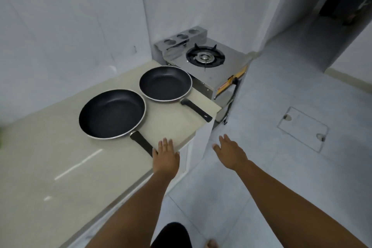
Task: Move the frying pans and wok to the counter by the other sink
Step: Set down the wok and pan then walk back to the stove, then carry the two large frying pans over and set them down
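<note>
Fingers [166,143] of both hands are spread, holding nothing; left hand [166,156] at lower centre nears large pan [111,113]. Small pan [165,83] also unmoved; no wok visible.

place: home kitchen | landmark: steel gas stove [203,60] with a single burner, in a white-tiled corner | left of stove: beige desk [50,157] carrying two black frying pans [112,113] | right of stove: pale tiled floor [281,147]
</note>
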